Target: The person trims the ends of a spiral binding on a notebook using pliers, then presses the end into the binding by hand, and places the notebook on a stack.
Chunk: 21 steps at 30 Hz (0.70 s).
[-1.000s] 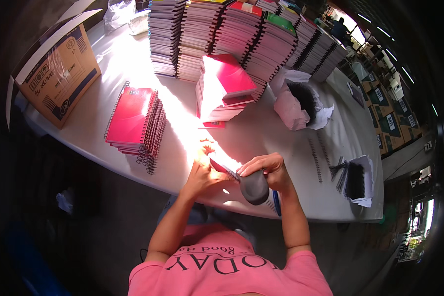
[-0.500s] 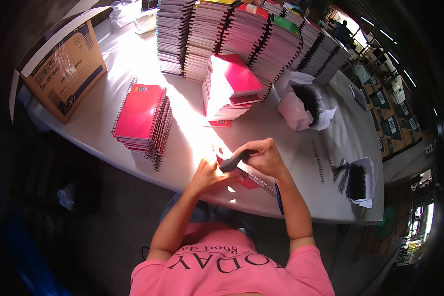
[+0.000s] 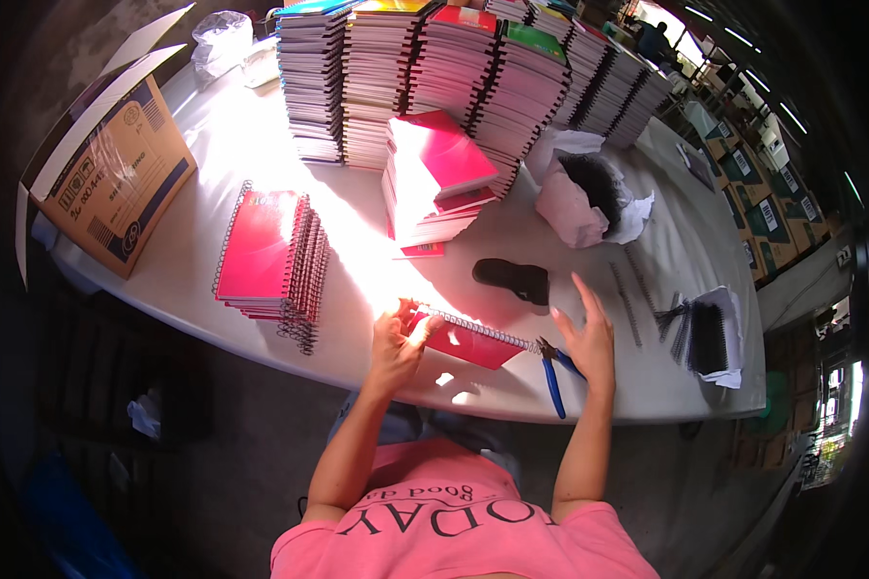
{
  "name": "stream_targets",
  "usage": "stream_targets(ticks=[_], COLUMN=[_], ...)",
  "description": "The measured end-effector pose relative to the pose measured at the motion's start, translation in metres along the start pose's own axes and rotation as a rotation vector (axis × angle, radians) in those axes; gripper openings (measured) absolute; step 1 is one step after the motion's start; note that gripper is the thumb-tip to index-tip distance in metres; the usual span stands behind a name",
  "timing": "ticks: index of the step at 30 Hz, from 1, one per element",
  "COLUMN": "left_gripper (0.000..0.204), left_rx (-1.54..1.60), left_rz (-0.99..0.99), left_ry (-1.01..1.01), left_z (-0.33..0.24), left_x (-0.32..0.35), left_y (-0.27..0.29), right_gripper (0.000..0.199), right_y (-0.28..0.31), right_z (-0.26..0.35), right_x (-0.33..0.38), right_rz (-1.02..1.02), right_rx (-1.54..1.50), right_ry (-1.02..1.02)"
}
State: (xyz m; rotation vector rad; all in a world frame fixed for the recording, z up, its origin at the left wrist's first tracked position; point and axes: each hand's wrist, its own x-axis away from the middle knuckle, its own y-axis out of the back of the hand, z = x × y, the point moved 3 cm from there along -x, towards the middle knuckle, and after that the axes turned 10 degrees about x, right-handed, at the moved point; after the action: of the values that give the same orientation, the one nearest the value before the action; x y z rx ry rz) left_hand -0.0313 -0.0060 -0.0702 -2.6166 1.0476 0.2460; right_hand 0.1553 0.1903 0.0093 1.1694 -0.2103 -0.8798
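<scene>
My left hand (image 3: 398,345) grips the left end of a red spiral notebook (image 3: 478,347), thumb on the cover. Its wire coil (image 3: 483,329) runs along the far edge, and the notebook is tilted up near the table's front edge. My right hand (image 3: 589,338) is open with fingers spread, holding nothing. Beside it lie blue-handled pliers (image 3: 554,384), their jaws close to the coil's right end. A black, curved hand-sized tool (image 3: 512,281) rests on the table beyond the notebook; its exact kind I cannot tell.
A stack of bound red notebooks (image 3: 261,246) stands left, near a cardboard box (image 3: 116,179). Red-covered books (image 3: 444,154) sit mid-table before tall stacks (image 3: 386,87). Loose coils (image 3: 625,304), a wrapped coil bundle (image 3: 589,198) and a coil box (image 3: 707,338) are at right.
My right hand has let go of the black tool, which now lies on the table, and has moved right, opening near the pliers. My left hand still holds the notebook.
</scene>
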Motion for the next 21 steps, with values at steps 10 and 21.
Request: stream_targets(ticks=[10, 21], left_gripper=[0.078, 0.079], left_rx=[0.017, -0.249], left_rz=[-0.208, -0.236], left_ry=[-0.342, -0.608], left_z=[-0.056, -0.072], left_x=[0.009, 0.017], left_y=[-0.030, -0.023], right_gripper=[0.044, 0.035], right_y=[-0.012, 0.015], right_z=[0.021, 0.140], right_x=[0.103, 0.065], right_rz=[-0.124, -0.109], right_rx=[0.127, -0.047], right_ry=[-0.107, 0.345])
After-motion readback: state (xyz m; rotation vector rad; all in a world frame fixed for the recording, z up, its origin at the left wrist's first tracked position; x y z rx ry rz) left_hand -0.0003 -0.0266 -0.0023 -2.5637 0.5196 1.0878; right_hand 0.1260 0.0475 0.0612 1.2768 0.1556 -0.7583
